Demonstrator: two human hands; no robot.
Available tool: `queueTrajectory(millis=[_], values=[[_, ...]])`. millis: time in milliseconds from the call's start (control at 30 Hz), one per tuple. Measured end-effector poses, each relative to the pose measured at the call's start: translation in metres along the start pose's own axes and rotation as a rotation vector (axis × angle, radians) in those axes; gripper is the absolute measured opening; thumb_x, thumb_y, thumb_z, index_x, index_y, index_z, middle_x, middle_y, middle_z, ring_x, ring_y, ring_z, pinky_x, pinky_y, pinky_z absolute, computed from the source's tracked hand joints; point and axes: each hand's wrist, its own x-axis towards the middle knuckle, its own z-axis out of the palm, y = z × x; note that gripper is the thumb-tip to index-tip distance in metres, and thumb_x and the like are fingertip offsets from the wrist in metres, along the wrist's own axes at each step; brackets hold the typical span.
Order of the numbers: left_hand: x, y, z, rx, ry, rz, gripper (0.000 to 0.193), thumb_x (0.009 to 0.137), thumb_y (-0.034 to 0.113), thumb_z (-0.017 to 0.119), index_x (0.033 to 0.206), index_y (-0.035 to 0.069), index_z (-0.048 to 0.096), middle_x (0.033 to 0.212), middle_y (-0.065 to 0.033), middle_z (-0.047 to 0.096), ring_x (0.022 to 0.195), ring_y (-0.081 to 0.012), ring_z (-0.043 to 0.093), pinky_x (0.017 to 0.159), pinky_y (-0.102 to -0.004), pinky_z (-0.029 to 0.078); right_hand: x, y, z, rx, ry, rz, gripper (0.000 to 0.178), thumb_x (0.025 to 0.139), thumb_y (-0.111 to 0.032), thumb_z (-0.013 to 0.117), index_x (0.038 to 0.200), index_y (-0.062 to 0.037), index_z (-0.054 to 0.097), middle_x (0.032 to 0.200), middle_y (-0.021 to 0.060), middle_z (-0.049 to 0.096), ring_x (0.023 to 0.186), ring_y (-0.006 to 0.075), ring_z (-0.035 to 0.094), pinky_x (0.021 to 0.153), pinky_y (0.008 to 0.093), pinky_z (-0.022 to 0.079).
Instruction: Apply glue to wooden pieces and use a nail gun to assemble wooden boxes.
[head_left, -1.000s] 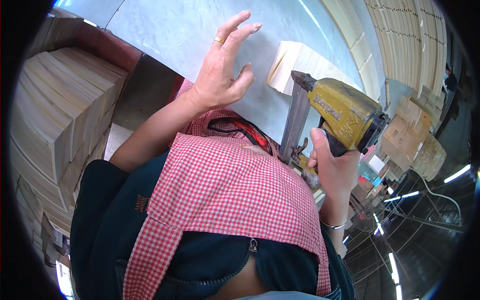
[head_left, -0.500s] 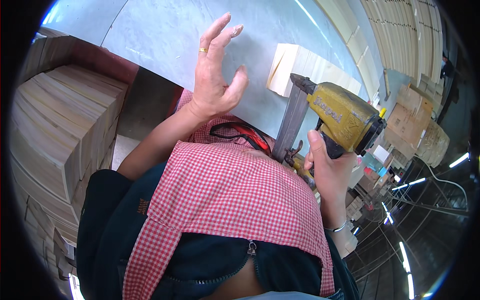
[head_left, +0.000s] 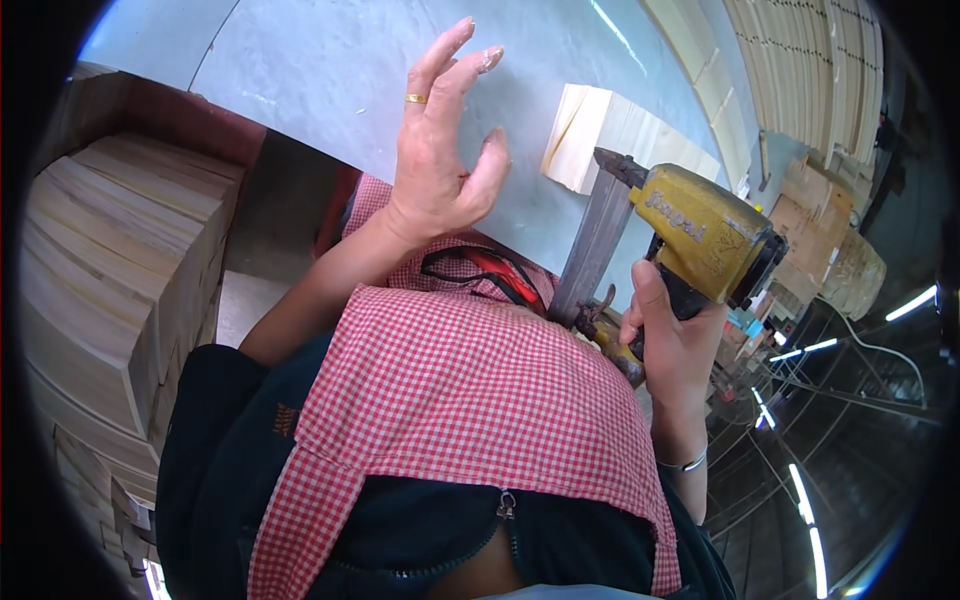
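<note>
Above the light grey tabletop (head_left: 300, 60), my left hand (head_left: 445, 150) is raised with its fingers apart and nothing in them; pale residue clings to the fingertips. My right hand (head_left: 675, 330) is wrapped round the handle of a yellow and black nail gun (head_left: 700, 232), whose long dark magazine slants down toward my apron. The gun's nose is near a stack of thin pale wood pieces (head_left: 577, 140) lying on the table. A red object with a black edge (head_left: 505, 275) shows at the apron, partly hidden by its folds.
Tall stacks of wood boards (head_left: 110, 280) stand to my left, beside the table edge. More long wood strips (head_left: 800, 80) are piled at the far right, with cardboard boxes (head_left: 805, 205) below them. A white hose or cable (head_left: 870, 340) hangs at the right.
My right hand and the nail gun have shifted slightly right in the picture. The left hand has also moved a little right, staying open. The wood stack lies much as before.
</note>
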Motion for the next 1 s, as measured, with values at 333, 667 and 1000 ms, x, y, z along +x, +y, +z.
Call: queueTrajectory(millis=[333,667,1000], values=[[-0.003,-0.001,-0.001,-0.014,-0.02,-0.022,0.069,0.073,-0.006,0.056,0.141,0.001,0.045,0.153,-0.0234,0.038,0.137,-0.0352,0.047,0.113,-0.045,0.042,-0.003,-0.007,0.007,-0.055,0.039,0.028,0.025,0.094,-0.016,0.074,0.104,0.0012,0.059,0.062,0.004,0.058,0.042,0.01,0.048,0.039,0.0225,0.041],[-0.001,0.0,-0.003,-0.016,0.072,-0.016,0.065,0.073,-0.007,0.056,0.137,0.0,0.051,0.151,-0.0229,0.04,0.13,-0.0327,0.05,0.107,-0.0386,0.044,-0.001,-0.012,0.002,-0.098,0.045,0.05,0.027,0.091,-0.018,0.078,0.099,0.0024,0.062,0.064,0.0027,0.059,0.045,0.009,0.051,0.04,0.0218,0.042],[0.025,0.029,0.021,-0.046,-0.168,-0.424,0.046,0.083,0.01,0.07,0.123,-0.003,0.053,0.114,-0.0192,0.057,0.103,-0.0312,0.06,0.091,-0.0364,0.052,0.032,-0.02,-0.02,-0.171,0.064,-0.036,0.031,0.089,-0.019,0.08,0.102,0.0028,0.063,0.064,0.003,0.059,0.044,0.0093,0.052,0.039,0.0217,0.042]])
